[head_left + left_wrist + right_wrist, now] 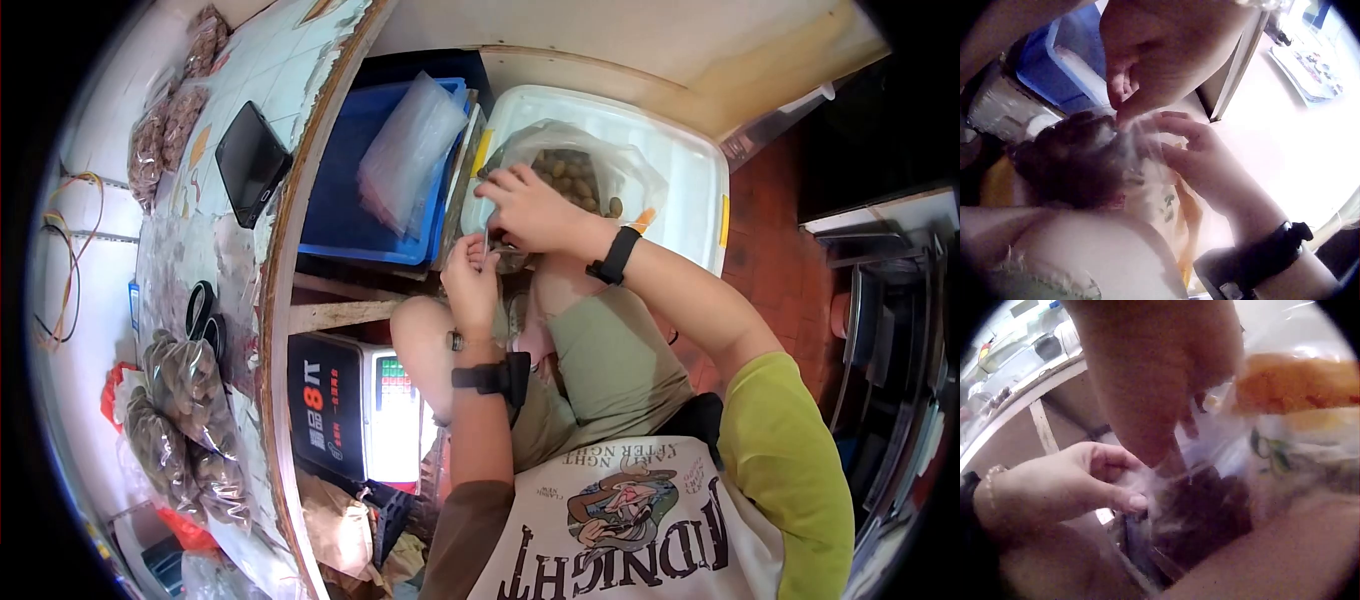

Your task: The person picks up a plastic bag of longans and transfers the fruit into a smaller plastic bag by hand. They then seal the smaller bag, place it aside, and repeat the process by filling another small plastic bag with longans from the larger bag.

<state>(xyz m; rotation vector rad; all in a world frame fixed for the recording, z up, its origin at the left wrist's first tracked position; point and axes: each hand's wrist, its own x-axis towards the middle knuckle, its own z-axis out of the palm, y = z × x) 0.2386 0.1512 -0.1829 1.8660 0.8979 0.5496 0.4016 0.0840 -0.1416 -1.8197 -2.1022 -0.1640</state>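
Between both hands, low in front of the knees, is a clear plastic bag (1075,165) of dark brown pieces. My left hand (472,278) pinches the bag's film near its mouth between thumb and fingers, as the right wrist view shows. The right hand (540,212) reaches over from the other side, its fingers (1179,125) curled on the film at the top of the bag. Just beyond it, a larger open bag (640,170) holds brown oval nuts or fruits (570,175). This bag sits on a white plastic lid (690,150).
Flat clear bags (410,150) lie on a blue crate (325,215) to the left. On the worn counter (235,270) are a smartphone (250,160), black-handled scissors (203,315) and filled bags (185,420). A lettered box (325,405) stands below the counter.
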